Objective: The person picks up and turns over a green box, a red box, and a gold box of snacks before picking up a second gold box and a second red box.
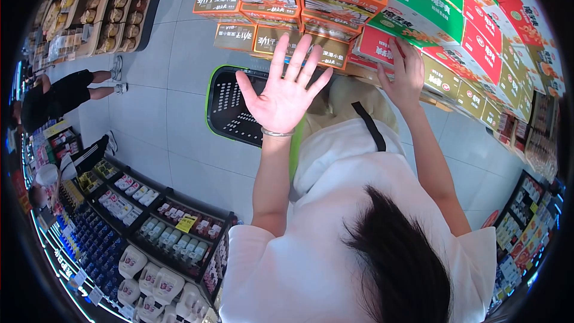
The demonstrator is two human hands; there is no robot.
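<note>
My left hand [284,90] is raised with its palm toward the camera, fingers spread and nothing in it; a bracelet circles the wrist. Behind it are stacked orange and brown boxes [239,0]. My right hand [408,81] rests its fingertips on a red box [375,45] at the front of the stack, thumb apart from the fingers. Green boxes [427,1] sit just above that hand. Below and left of my left hand is a black basket [230,121] with a green rim, partly hidden by the hand and forearm.
Shelves of packaged food [113,9] stand at upper left. A person in black [60,98] is at the left, with another person [48,176] below. A shelf of bottles [173,236] fills the lower left. More red boxes [481,48] are stacked at the right.
</note>
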